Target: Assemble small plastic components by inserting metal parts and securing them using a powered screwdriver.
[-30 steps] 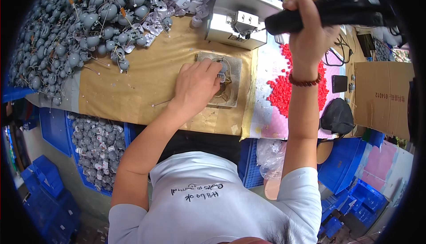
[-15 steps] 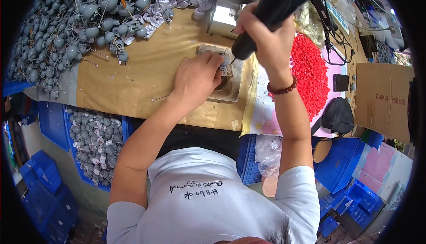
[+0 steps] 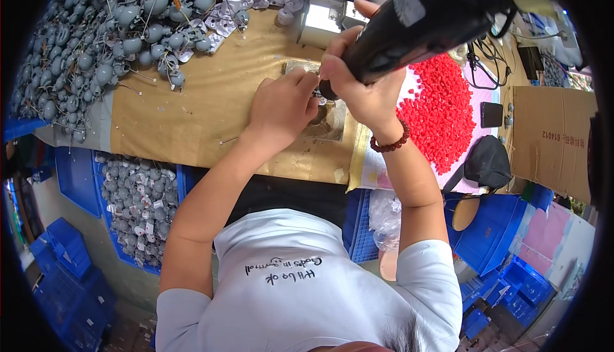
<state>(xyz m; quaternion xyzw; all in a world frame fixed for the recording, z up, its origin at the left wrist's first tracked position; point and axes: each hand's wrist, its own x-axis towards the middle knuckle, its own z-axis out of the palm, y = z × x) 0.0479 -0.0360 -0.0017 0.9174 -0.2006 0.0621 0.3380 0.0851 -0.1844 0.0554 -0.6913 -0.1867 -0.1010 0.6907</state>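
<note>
My right hand is wrapped round a black electric screwdriver, whose lower end points down beside my left fingertips. With bent fingers, my left hand holds a small grey plastic part on a worn square work plate. Most of that part is hidden by my fingers and the screwdriver's end; whether the bit touches it I cannot tell.
Grey round-bodied parts with wires heap up on the left. Red small pieces lie on the right, near a black pouch and a cardboard box. A white device stands behind. A blue bin of parts sits below.
My right hand has brought the screwdriver down and to the left, so its lower end now meets my left fingertips. My left hand has stayed nearly still on the part.
</note>
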